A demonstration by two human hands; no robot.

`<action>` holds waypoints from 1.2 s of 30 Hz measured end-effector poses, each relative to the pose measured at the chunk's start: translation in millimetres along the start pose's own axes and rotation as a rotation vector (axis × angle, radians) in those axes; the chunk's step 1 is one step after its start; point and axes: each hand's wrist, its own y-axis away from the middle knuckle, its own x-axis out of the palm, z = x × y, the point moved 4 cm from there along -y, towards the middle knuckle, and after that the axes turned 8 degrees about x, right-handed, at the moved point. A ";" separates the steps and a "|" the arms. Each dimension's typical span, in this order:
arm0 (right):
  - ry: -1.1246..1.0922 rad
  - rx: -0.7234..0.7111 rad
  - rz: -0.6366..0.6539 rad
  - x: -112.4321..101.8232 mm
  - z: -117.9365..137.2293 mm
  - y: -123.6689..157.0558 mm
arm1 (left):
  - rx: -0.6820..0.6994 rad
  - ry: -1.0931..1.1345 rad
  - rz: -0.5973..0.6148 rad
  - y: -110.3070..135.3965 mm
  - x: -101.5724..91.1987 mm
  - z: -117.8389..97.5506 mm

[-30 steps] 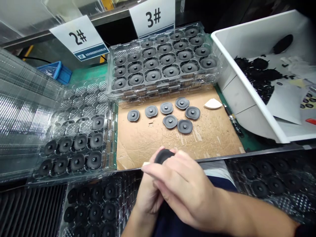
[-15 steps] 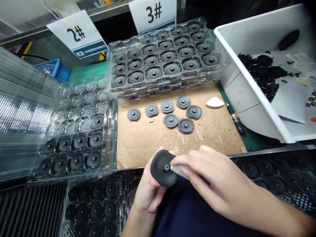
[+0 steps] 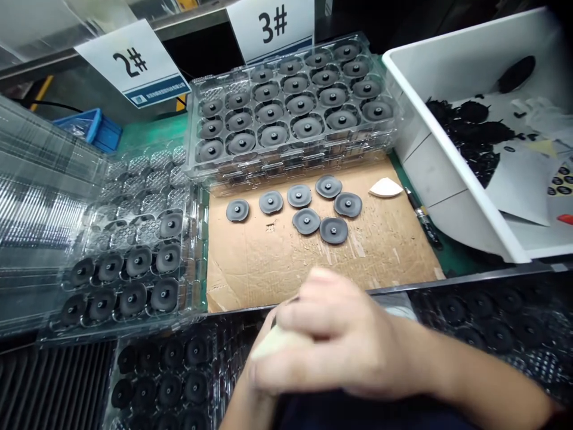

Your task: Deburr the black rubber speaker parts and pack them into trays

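Note:
My right hand (image 3: 344,340) lies over my left hand (image 3: 248,388) at the near edge of the bench, fingers closed on a pale wedge-shaped piece (image 3: 271,345) that sticks out to the left. Only the wrist and a bit of palm of my left hand show. A dark sliver of the black rubber disc (image 3: 276,312) it holds peeks out above the wedge; the rest is hidden. Several grey discs (image 3: 307,221) lie loose on a cardboard sheet (image 3: 277,263) just beyond my hands.
A stack of clear trays (image 3: 290,107) filled with discs stands at the back under a "3#" sign (image 3: 273,24). A partly filled tray (image 3: 134,263) sits left. A white bin (image 3: 430,137) of black scraps is right. A second white wedge (image 3: 385,189) and a pen (image 3: 423,218) lie on the cardboard's right side.
My right hand has swept left over the disc, which faced up in my left hand half a second ago and is now almost fully covered. The pale wedge now points left.

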 end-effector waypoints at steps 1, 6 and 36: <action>-0.048 0.045 -0.017 -1.2 -6.2 -1.1 | -0.002 0.020 0.009 -0.4 0.3 0.2; -0.162 0.553 -0.115 12.8 -70.3 -7.6 | -0.100 0.211 0.039 1.6 8.1 -4.8; -0.475 0.857 -0.341 34.5 -71.7 67.1 | 0.748 -0.963 0.259 0.4 -4.2 -28.6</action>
